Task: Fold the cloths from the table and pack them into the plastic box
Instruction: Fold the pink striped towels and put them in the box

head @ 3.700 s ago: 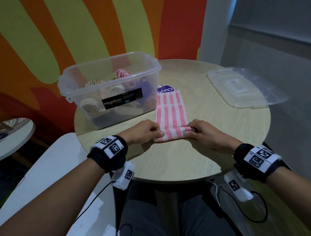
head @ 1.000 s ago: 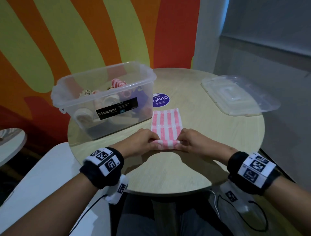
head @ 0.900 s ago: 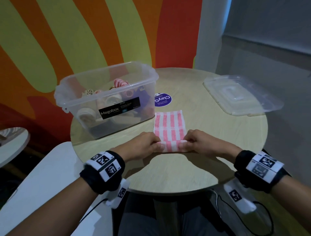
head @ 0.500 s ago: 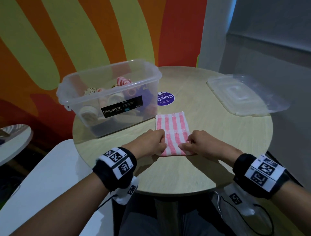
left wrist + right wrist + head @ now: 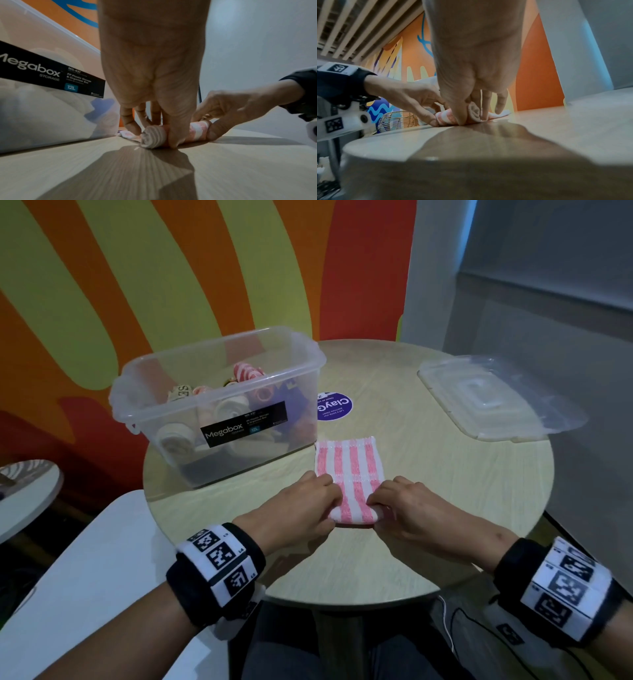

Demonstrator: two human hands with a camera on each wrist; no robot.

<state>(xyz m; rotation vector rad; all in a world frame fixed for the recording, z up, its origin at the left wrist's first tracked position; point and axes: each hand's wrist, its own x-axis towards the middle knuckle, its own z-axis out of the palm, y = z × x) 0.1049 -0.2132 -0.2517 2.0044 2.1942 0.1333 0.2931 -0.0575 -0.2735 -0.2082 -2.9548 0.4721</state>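
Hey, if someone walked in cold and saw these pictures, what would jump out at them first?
Probably the pink-and-white striped cloth at the near middle of the round table, with the left hand and right hand pinching its rolled near end. Next, the clear plastic box on the table's left, already holding rolled cloths, with its lid lying off to the right. Behind it all, the bold orange, red and green wall.

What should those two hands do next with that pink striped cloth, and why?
Probably keep rolling it away from the body. The left hand and right hand each grip an end of the pink striped cloth, whose near part is already a tight roll, while the far part lies flat on the table. The plastic box, lid off, holds rolled cloths.
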